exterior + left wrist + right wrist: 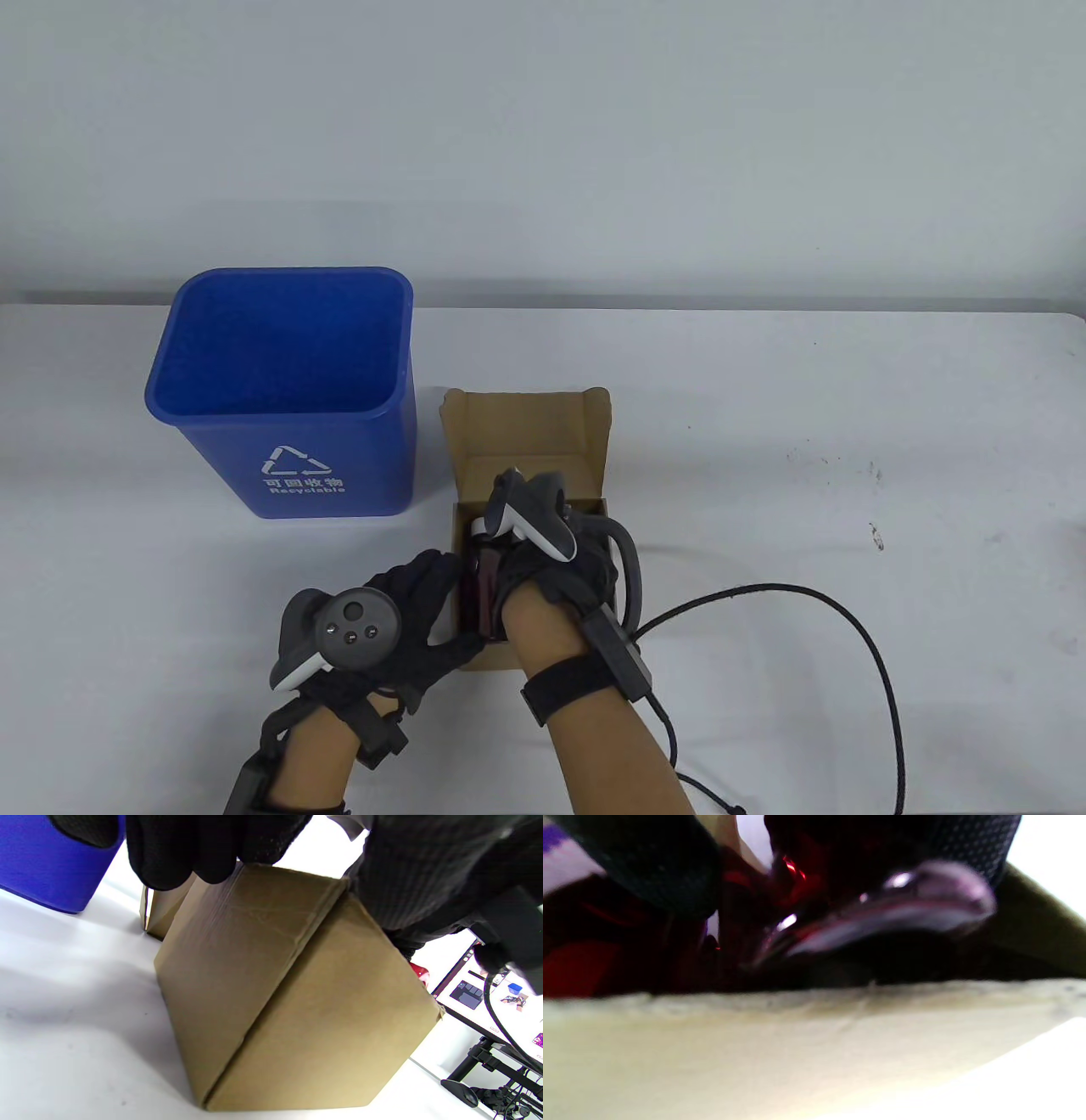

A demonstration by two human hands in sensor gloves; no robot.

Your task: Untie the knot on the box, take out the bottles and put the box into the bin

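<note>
Bin (288, 399): worktop (848, 509) far left, well apart from bottles.
Left hand (399, 620): we log fingers gripping box (526, 441) left wall, steadying.
Right hand (551, 577): directly over bottles (485, 586), inside box; wrist view shows fingers curled round glossy bottle (882, 912), hidden in table view.

I see a white table (848, 407) against a pale grey wall (543, 127). A thin black cable (857, 628) loops across the table's near right, with small dark specks (874, 535) beyond it.
</note>
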